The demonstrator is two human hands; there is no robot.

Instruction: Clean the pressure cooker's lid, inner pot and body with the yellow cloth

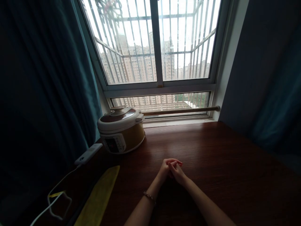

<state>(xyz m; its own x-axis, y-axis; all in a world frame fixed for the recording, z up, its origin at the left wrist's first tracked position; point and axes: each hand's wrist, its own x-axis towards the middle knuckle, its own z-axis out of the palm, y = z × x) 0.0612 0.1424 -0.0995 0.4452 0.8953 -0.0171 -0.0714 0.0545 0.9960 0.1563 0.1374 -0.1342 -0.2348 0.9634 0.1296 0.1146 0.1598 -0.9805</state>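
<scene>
My left hand (166,165), with a beaded bracelet (149,196) on its wrist, is clasped with my right hand (178,173) above the dark wooden tabletop (188,141). The fingers of both hands are closed around each other, the left fingers reaching across behind the right ones. No object shows between them, though the palms are hidden. Farther off, to the left of the hands, stands a white and gold electric cooker (122,130) with its lid on.
A power strip (88,153) lies at the left, with a white cable (62,180) running from it. In front of it is a long yellow strip (98,197). Behind the table is a barred window (157,47), flanked by blue curtains (77,78).
</scene>
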